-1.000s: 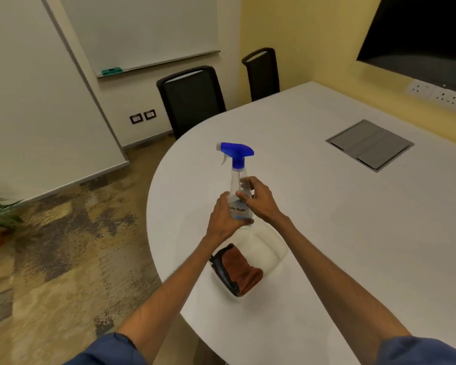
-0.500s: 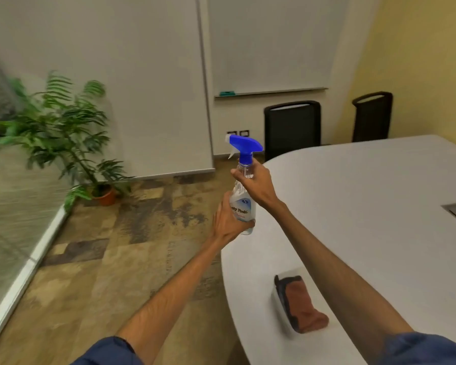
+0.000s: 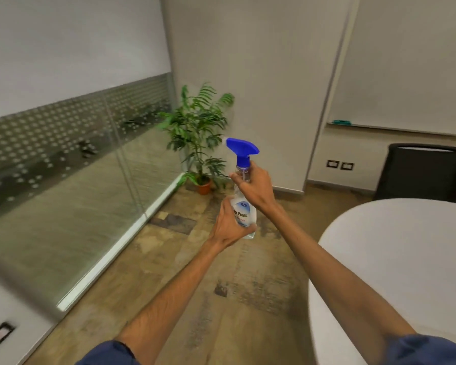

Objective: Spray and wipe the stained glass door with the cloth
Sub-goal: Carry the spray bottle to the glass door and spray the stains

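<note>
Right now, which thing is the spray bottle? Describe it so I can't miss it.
Start at the glass wall and its corner potted plant. In front of it, both hands hold a clear spray bottle. Its bright blue trigger head sets it apart.

The spray bottle (image 3: 244, 206) label is partly hidden by both hands; the glass door (image 3: 71, 180) is motion-blurred.

Potted plant (image 3: 199, 133) beside frosted glass wall (image 3: 63, 143)
</note>
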`<move>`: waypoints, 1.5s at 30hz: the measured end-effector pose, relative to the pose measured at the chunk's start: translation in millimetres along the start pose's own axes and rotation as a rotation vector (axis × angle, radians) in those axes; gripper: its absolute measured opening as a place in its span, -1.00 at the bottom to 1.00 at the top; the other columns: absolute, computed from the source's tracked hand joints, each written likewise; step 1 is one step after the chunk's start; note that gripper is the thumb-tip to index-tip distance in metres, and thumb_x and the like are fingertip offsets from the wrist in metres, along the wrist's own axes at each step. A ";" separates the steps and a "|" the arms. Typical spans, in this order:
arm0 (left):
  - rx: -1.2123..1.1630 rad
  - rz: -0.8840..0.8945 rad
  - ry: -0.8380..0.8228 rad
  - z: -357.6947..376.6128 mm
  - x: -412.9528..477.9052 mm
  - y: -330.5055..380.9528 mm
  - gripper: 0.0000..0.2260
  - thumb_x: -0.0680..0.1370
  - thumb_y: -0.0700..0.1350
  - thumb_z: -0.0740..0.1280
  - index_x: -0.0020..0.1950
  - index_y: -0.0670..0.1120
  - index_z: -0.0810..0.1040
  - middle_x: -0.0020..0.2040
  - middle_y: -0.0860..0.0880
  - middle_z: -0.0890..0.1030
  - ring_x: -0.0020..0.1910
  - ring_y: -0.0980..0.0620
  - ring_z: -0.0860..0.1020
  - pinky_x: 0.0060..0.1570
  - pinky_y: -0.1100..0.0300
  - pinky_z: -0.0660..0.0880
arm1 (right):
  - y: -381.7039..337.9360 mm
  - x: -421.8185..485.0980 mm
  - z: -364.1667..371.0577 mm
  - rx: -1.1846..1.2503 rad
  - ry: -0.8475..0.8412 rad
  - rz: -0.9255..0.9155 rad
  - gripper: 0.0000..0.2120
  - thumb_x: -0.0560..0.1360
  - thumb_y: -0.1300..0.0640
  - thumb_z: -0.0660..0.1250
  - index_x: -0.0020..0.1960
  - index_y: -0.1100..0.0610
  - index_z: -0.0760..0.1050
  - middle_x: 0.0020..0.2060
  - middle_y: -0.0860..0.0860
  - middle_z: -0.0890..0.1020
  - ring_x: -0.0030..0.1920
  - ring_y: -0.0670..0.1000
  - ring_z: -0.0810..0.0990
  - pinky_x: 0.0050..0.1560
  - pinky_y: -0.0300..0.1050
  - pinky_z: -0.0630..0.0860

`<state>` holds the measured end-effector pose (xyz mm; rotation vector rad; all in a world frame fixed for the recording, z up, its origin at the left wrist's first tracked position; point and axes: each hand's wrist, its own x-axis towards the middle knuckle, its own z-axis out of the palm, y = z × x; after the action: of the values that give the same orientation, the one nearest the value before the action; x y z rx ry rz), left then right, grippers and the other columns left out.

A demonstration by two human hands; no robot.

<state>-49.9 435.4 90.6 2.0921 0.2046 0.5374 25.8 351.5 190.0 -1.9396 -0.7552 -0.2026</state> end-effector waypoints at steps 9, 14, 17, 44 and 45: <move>0.114 -0.232 0.344 -200.3 -92.9 -70.5 -0.15 0.19 0.26 0.62 0.28 -0.12 0.35 0.14 -0.01 0.40 0.13 -0.03 0.51 0.01 0.17 0.46 | -141.4 -31.7 179.1 0.170 -0.177 -0.152 -0.71 0.46 -0.08 0.44 -0.21 0.08 0.42 -0.44 -0.14 0.45 -0.43 -0.14 0.41 -0.36 -0.16 0.32; 0.246 -0.323 0.497 -309.0 -155.1 -96.8 -0.23 0.16 0.23 0.64 0.19 -0.10 0.45 0.07 -0.01 0.44 0.07 -0.01 0.54 0.04 0.11 0.51 | -232.6 -68.3 265.4 0.267 -0.301 -0.195 -0.73 0.41 -0.07 0.48 -0.26 0.02 0.43 -0.44 -0.12 0.54 -0.41 -0.11 0.49 -0.36 -0.17 0.33; 0.230 -0.382 0.613 -362.9 -192.4 -103.8 -0.11 0.11 0.22 0.65 0.31 -0.07 0.39 0.12 0.04 0.47 0.11 0.02 0.54 0.06 0.14 0.52 | -284.8 -92.0 308.5 0.334 -0.374 -0.228 -0.70 0.37 -0.06 0.51 -0.33 -0.05 0.40 -0.46 -0.16 0.56 -0.42 -0.16 0.52 -0.37 -0.19 0.35; 0.388 -0.595 1.302 -766.9 -502.6 -157.6 -0.22 0.07 0.12 0.69 0.10 -0.05 0.35 -0.01 -0.01 0.60 -0.08 0.08 0.64 -0.09 0.11 0.65 | -690.8 -295.3 628.2 0.690 -0.947 -0.505 -0.76 0.34 0.00 0.55 -0.20 0.13 0.58 -0.33 0.03 0.69 -0.28 0.02 0.67 -0.24 -0.06 0.61; 0.394 -0.591 1.317 -780.3 -510.7 -158.1 -0.22 0.07 0.13 0.68 0.11 -0.04 0.35 0.00 -0.02 0.60 -0.06 0.08 0.63 -0.08 0.13 0.65 | -704.4 -300.9 637.8 0.690 -0.951 -0.518 -0.76 0.35 -0.02 0.55 -0.20 0.11 0.57 -0.33 0.03 0.68 -0.27 0.06 0.67 -0.19 0.01 0.63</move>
<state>-846.9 938.1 173.0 1.5534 1.7038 1.4842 -738.6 985.3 276.9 -1.0705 -1.6763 0.6483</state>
